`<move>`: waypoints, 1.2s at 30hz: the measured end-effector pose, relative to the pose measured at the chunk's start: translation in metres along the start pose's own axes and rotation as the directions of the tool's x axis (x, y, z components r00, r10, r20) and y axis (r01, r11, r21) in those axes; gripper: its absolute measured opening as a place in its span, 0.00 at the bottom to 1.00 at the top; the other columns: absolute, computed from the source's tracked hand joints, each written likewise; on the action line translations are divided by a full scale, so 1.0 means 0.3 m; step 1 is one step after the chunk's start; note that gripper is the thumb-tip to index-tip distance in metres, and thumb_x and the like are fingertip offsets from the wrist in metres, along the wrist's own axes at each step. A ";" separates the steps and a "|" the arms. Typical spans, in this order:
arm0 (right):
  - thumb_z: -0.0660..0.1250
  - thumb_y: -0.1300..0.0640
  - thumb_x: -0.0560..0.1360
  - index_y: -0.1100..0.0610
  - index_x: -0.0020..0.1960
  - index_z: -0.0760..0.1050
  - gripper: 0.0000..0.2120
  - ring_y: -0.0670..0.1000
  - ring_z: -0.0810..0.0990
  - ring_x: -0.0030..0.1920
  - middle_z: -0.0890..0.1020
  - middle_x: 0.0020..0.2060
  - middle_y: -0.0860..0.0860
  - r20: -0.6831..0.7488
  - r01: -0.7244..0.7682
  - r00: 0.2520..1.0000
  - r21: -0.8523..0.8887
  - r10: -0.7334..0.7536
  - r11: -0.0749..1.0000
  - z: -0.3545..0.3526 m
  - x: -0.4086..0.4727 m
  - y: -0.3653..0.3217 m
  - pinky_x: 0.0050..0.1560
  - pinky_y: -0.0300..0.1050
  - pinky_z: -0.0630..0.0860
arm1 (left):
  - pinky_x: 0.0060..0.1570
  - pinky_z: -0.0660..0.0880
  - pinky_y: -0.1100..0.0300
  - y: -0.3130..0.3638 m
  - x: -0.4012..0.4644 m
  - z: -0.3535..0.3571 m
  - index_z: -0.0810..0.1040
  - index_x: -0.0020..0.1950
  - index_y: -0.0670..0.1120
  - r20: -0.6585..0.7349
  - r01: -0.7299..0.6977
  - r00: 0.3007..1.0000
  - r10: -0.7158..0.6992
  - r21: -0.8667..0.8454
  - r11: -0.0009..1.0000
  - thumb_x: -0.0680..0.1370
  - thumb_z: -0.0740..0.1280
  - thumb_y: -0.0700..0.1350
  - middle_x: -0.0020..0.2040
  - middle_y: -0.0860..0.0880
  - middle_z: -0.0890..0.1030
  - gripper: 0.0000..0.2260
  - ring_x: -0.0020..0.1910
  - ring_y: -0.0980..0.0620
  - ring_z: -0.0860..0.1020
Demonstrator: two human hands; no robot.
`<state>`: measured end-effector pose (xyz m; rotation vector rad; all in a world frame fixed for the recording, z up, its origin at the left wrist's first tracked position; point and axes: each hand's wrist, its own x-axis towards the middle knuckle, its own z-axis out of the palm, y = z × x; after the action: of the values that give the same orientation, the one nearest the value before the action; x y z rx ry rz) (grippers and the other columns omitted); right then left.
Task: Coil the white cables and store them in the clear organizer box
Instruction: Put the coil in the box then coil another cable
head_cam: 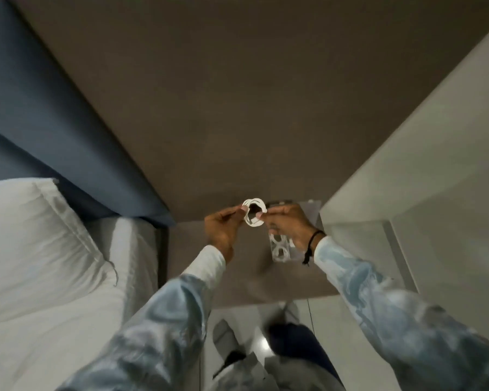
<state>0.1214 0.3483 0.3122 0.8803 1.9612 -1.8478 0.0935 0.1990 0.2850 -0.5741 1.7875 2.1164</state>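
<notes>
A white cable [253, 212] is wound into a small round coil and held up above a brown bedside surface. My left hand [223, 230] pinches the coil's left side. My right hand [287, 224], with a black cord on its wrist, pinches the right side. Just below my right hand the clear organizer box [280, 247] lies on the surface, with coiled white cables visible in its compartments. My right hand hides part of the box.
The brown bedside surface [237, 277] sits between a bed with a white pillow [40, 238] and blue headboard [54, 122] on the left and a pale wall [407, 165] on the right. A clear flat piece [311, 208] lies behind my right hand. Floor and feet show below.
</notes>
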 end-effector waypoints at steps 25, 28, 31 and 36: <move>0.77 0.60 0.70 0.54 0.43 0.87 0.03 0.56 0.88 0.43 0.88 0.39 0.56 -0.356 -0.303 0.891 -0.005 0.281 0.953 -0.720 0.898 1.192 0.50 0.51 0.84 | 0.47 0.71 0.68 -1.370 0.551 0.678 0.89 0.45 0.44 0.073 -0.070 0.997 0.017 0.821 0.567 0.73 0.76 0.44 0.47 0.44 0.87 0.05 0.48 0.48 0.84; 0.77 0.56 0.70 0.52 0.44 0.88 0.03 0.51 0.87 0.43 0.89 0.39 0.51 -0.369 -0.237 0.923 -0.332 0.106 0.913 -0.725 0.916 1.205 0.48 0.41 0.81 | 0.41 0.64 0.74 -1.379 0.560 0.686 0.87 0.44 0.41 0.183 -0.214 0.977 0.113 0.876 0.433 0.73 0.76 0.42 0.51 0.42 0.81 0.04 0.45 0.51 0.78; 0.73 0.58 0.72 0.54 0.42 0.88 0.04 0.51 0.86 0.40 0.88 0.39 0.51 -0.316 -0.107 0.943 -0.586 -0.105 0.803 -0.721 0.938 1.205 0.43 0.37 0.76 | 0.39 0.65 0.74 -1.387 0.576 0.690 0.85 0.44 0.41 0.295 -0.310 0.951 0.097 0.889 0.338 0.75 0.74 0.42 0.53 0.43 0.78 0.04 0.43 0.55 0.73; 0.73 0.59 0.75 0.59 0.44 0.82 0.03 0.53 0.81 0.40 0.86 0.42 0.56 -0.215 0.013 0.946 -0.722 -0.243 0.692 -0.713 0.951 1.235 0.42 0.39 0.70 | 0.40 0.75 0.60 -1.417 0.596 0.687 0.82 0.47 0.44 0.404 -0.417 0.909 0.102 0.890 0.184 0.78 0.71 0.48 0.53 0.47 0.78 0.07 0.46 0.50 0.78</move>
<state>0.1716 0.6135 -0.1255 0.7846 2.6853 -0.8398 0.1208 0.4718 -0.1393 0.4061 2.6426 0.6421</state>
